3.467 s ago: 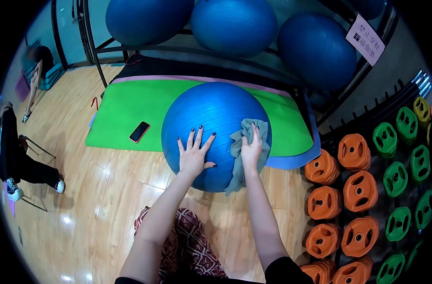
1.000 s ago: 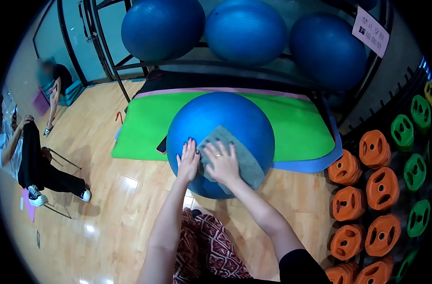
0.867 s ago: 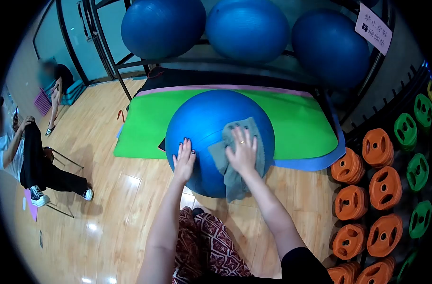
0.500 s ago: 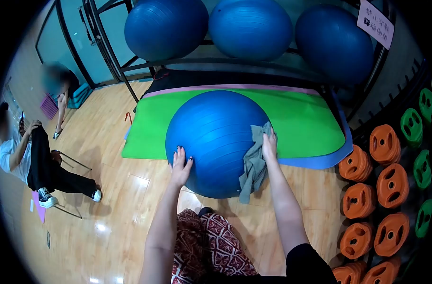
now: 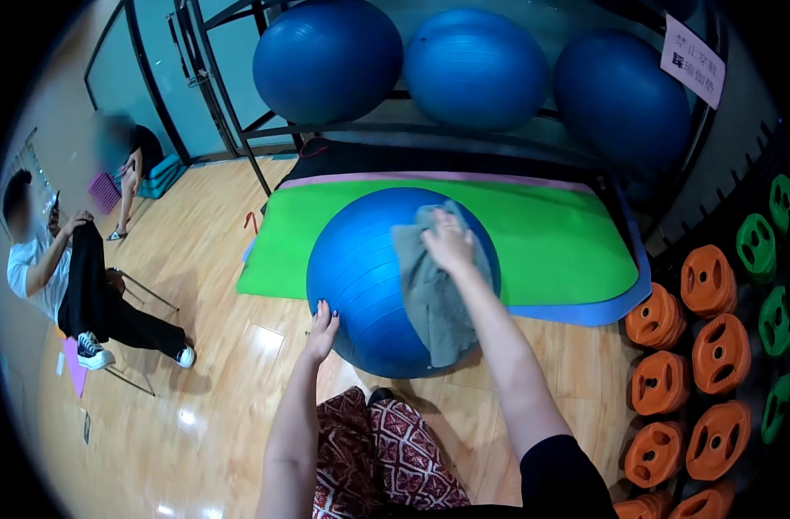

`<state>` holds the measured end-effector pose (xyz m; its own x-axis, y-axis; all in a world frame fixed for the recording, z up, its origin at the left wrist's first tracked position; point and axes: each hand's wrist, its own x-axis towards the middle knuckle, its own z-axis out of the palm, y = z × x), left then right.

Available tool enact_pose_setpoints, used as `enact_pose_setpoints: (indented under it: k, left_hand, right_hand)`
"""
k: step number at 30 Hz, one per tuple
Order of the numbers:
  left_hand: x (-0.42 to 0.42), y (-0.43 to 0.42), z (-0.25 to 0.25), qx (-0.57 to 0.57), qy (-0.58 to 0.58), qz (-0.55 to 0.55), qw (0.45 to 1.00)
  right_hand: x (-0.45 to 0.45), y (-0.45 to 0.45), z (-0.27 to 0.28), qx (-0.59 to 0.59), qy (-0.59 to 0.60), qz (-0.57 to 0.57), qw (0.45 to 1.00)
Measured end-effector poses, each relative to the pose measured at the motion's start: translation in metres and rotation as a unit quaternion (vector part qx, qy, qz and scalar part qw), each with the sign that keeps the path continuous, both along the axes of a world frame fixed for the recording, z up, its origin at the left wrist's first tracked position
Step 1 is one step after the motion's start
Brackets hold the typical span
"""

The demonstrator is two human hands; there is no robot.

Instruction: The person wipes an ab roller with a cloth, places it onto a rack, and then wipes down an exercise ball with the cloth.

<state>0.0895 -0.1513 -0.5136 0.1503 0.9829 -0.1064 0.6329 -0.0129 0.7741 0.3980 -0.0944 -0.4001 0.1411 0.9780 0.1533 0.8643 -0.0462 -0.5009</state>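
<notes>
A large blue exercise ball [image 5: 353,268] rests on the floor in front of me, against the edge of the green mat. My left hand [image 5: 322,332] is open, its fingers touching the ball's lower left side. On the ball's upper right, my right hand [image 5: 448,242] holds a grey-green cloth [image 5: 436,303] against the surface. The cloth is spread over the right half and hangs down toward the ball's bottom. Part of the ball is hidden under it.
Behind the ball lie a green mat [image 5: 559,242] and other stacked mats. A rack with more blue balls [image 5: 475,69] stands at the back. Orange weight plates [image 5: 721,353] line the right. One person [image 5: 53,268] sits at left; another person [image 5: 140,156] is farther back.
My right hand has moved from the ball's right side up and left onto its top, and the cloth is now spread wider. My left hand stays on the left side. The view has shifted slightly.
</notes>
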Motion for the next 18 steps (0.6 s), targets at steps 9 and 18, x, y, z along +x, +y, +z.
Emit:
enact_pose_setpoints:
  k: [9, 18]
  left_hand:
    - [0.057, -0.003, 0.022, 0.067, 0.087, -0.034, 0.993]
    - [0.087, -0.008, 0.045, 0.067, 0.145, -0.038, 0.986]
  right_hand:
    - [0.008, 0.002, 0.000, 0.077, -0.029, 0.018, 0.996]
    - [-0.024, -0.009, -0.004, 0.146, -0.120, 0.146, 0.971]
